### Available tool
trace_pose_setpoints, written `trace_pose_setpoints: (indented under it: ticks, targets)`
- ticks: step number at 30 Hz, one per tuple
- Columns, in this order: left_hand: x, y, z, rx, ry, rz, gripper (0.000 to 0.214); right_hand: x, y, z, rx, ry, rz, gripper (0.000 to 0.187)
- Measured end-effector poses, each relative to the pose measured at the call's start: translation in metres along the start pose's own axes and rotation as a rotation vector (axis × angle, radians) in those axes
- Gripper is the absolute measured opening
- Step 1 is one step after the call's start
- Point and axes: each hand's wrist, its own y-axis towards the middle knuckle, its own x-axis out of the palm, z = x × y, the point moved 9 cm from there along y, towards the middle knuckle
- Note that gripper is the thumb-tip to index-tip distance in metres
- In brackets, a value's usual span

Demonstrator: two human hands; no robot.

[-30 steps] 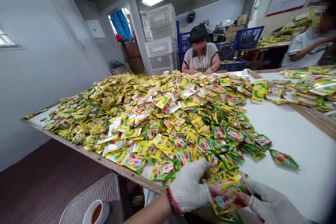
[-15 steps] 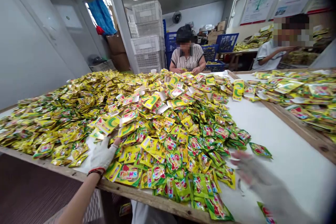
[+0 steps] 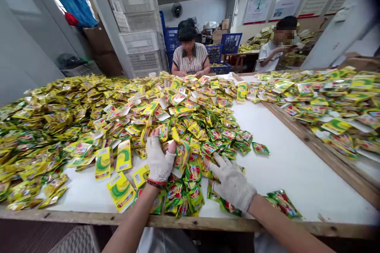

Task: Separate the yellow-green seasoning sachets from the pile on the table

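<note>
My left hand (image 3: 159, 158), in a white glove with bare fingertips, reaches into the heap of small packets. Its fingers and thumb are apart, and the thumb touches a tilted yellow packet (image 3: 181, 156). My right hand (image 3: 230, 182), gloved alike, lies with fingers spread over green and yellow sachets (image 3: 192, 172) at the heap's near right side. Some sachets are partly hidden under its palm. Flat yellow packets with a green curve, such as one yellow card packet (image 3: 121, 191), lie left of my left wrist.
A large mound of packets (image 3: 59, 110) covers the table's left side. A wooden divider (image 3: 308, 138) separates more packets (image 3: 338, 99) at right. Loose sachets (image 3: 283, 203) lie near the wooden front edge (image 3: 225, 223). Two people sit beyond, near white crates (image 3: 139, 43).
My left hand has moved right and into the heap. My right hand has swung left from the white tabletop onto the sachets. The view has turned right, and yellow packets now lie spread at left.
</note>
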Motion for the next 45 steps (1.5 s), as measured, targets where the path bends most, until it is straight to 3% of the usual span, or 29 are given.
trace_pose_setpoints:
  ticks: [4,7,9,11,14,17,19,21,23,25,27,30,34,36,38,41,45]
  targets:
    - [0.039,-0.011,0.070,0.174,0.073,-0.147,0.076,-0.016,-0.006,0.040,0.059,-0.066,0.052,0.060]
    - [0.077,-0.020,0.119,0.350,0.114,-0.317,0.063,-0.029,-0.018,0.079,0.162,-0.063,0.065,0.060]
    - [0.095,-0.021,0.139,0.424,0.121,-0.413,0.051,-0.041,-0.030,0.104,0.238,-0.042,0.099,0.060]
    - [0.099,-0.013,0.147,0.424,0.117,-0.444,0.046,-0.057,-0.044,0.123,0.301,-0.023,0.178,0.060]
    - [0.074,0.000,0.143,0.372,0.099,-0.376,0.045,-0.074,-0.066,0.122,0.268,0.032,0.336,0.054]
    - [0.033,-0.011,0.131,0.341,0.080,-0.335,0.039,-0.074,-0.078,0.085,0.087,0.082,0.426,0.044]
    - [0.010,-0.036,0.121,0.330,0.101,-0.327,0.033,-0.061,-0.073,0.049,-0.060,0.082,0.378,0.042]
    - [-0.001,-0.071,0.116,0.381,0.099,-0.354,0.021,-0.043,-0.058,0.012,-0.209,0.081,0.253,0.044]
    - [0.000,-0.110,0.122,0.535,0.054,-0.400,0.016,-0.027,-0.036,-0.015,-0.299,0.088,0.128,0.042]
    - [0.012,-0.140,0.126,0.658,0.054,-0.457,0.012,-0.024,-0.011,-0.024,-0.277,0.097,0.085,0.039]
    - [0.030,-0.150,0.122,0.683,0.172,-0.498,0.016,-0.030,0.008,-0.019,-0.226,0.131,0.101,0.039]
    - [0.054,-0.132,0.101,0.555,0.423,-0.550,0.035,-0.058,0.010,0.006,-0.161,0.225,0.229,0.050]
    - [0.059,-0.107,0.080,0.410,0.496,-0.602,0.036,-0.087,-0.017,0.076,0.100,0.338,0.429,0.063]
    - [0.051,-0.103,0.079,0.362,0.486,-0.579,0.033,-0.082,-0.030,0.108,0.248,0.369,0.420,0.058]
    - [0.047,-0.109,0.084,0.333,0.442,-0.603,0.031,-0.068,-0.035,0.125,0.318,0.368,0.350,0.057]
    - [0.057,-0.126,0.095,0.337,0.390,-0.762,0.025,-0.048,-0.032,0.125,0.298,0.330,0.258,0.052]
    - [0.071,-0.136,0.095,0.262,0.463,-0.929,0.035,-0.046,-0.030,0.130,0.321,0.399,0.332,0.035]
